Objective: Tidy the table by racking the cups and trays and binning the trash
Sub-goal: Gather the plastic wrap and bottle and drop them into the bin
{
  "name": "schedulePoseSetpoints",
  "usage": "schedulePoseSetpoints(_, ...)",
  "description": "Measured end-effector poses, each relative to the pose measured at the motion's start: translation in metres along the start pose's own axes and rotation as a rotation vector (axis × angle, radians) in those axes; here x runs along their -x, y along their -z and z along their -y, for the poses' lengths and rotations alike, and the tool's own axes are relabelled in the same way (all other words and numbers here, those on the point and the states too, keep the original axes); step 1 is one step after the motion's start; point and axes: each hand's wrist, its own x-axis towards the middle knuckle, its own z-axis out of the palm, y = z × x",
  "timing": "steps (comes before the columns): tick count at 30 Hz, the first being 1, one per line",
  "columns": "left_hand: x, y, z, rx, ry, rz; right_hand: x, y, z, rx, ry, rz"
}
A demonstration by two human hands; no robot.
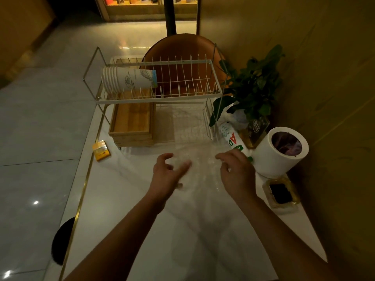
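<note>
A crumpled sheet of clear plastic wrap (199,167) lies on the white table between my hands. My left hand (169,173) has its fingers curled onto the wrap's left side. My right hand (236,169) pinches its right edge. A stack of paper cups (125,79) lies on its side on the upper tier of the white wire rack (158,98). Wooden trays (132,123) are stacked under the rack at the left. The white bin (269,159) with a purple liner stands to the right of my right hand.
A yellow cigarette pack (101,150) lies near the table's left edge. A white and green bottle (235,141) lies beside the bin. A potted plant (251,88) and a table sign (257,126) stand at the far right, a dark ashtray (281,193) nearer. An orange chair (182,51) stands behind the rack.
</note>
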Motion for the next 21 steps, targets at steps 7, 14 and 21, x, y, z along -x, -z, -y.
schedulePoseSetpoints(7, -0.019, -0.007, 0.025, -0.298, -0.052, -0.239, 0.006, 0.000, 0.022, -0.814, -0.621, 0.230)
schedulePoseSetpoints(14, 0.000, -0.018, 0.022, -0.452, -0.314, -0.075, 0.015, -0.019, 0.043, -0.761, -0.727, 0.208)
schedulePoseSetpoints(21, 0.005, -0.012, 0.022, 0.340, 0.018, 0.216, 0.017, -0.029, 0.044, -0.477, -0.412, 0.231)
